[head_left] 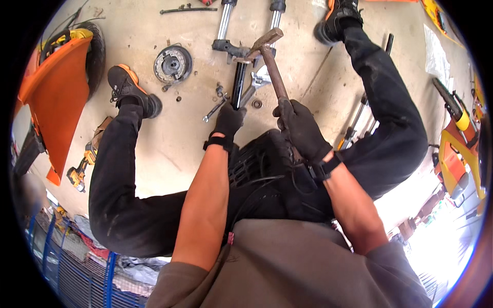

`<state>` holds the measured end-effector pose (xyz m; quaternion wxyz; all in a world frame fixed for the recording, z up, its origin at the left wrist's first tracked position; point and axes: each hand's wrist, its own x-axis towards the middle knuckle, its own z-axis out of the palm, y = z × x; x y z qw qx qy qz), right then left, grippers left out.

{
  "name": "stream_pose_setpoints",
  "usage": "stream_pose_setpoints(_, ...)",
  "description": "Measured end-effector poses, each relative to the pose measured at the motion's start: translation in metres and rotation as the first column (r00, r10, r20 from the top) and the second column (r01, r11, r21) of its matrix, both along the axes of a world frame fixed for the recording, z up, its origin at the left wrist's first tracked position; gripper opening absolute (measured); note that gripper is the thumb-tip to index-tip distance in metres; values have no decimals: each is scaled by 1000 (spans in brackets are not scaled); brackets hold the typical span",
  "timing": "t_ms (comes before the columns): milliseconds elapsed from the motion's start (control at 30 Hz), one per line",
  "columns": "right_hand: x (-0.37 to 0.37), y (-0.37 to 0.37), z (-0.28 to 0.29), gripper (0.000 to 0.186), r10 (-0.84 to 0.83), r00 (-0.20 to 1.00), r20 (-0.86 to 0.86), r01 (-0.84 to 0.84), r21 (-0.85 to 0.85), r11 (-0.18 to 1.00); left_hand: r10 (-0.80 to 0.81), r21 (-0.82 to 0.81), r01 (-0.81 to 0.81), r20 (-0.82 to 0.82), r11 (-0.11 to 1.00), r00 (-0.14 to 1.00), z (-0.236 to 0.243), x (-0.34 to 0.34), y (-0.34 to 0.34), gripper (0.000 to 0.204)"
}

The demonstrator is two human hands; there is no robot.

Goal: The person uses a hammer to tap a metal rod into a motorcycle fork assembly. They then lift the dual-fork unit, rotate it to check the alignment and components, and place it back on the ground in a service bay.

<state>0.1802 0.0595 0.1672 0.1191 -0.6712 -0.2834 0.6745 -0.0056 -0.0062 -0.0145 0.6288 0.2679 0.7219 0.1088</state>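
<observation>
two gloved hands, one tool each, over a concrete floor (pixel 169 143). left hand (pixel 228 120): black glove, fingers closed around the lower end of a black steering stem (pixel 239 82), which stands out from a front fork assembly (pixel 246 31) lying on the floor between the person's spread legs. right hand (pixel 300 128): black glove, fist wrapped tight on the wooden handle of a rusty hammer (pixel 272 61); the hammer head sits at the top of the stem, at the fork's lower bracket, touching or just above it, cannot tell which. two chrome fork tubes run up from the bracket toward the top edge.

items lying around the stem: adjustable wrench (pixel 255 84) just right of it; combination spanner (pixel 214 110) to the left of it; small washer (pixel 257 103) near the wrench; brake drum plate (pixel 173 64) further left, near the left shoe (pixel 128 87). black shoes with orange trim, right shoe (pixel 339 18) at the top edge. long thin rod (pixel 187 9) at the top of the floor.

far left: orange body panel (pixel 56 92) leaning by a tyre, and a yellow cordless drill (pixel 82 169) on the floor below it. far right: orange and yellow motorcycle parts (pixel 459 149).
</observation>
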Motion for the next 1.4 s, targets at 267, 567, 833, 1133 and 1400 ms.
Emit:
stream_pose_setpoints(267,-1,2,5,29,51,997,57,-50,-5,999,38,-7,-38,7,999,999,6,0,0,31)
stream_pose_setpoints(567,-1,-6,9,43,-42,999,28,42,-11,999,53,17,-53,18,998,998,17,3,-4,18)
stream_pose_setpoints(833,4,2,10,34,-39,999,-10,39,47,998,29,-13,-29,-4,999,1000,1,-1,-4,31)
stream_pose_setpoints(1133,7,-6,-2,33,21,999,36,-31,312,950,-3,29,4,-49,1000,999,-8,-3,-7,32)
stream_pose_setpoints(1400,7,-6,16,33,-147,989,-10,148,124,981,1,1,-1,-34,1000,999,5,1,-13,32)
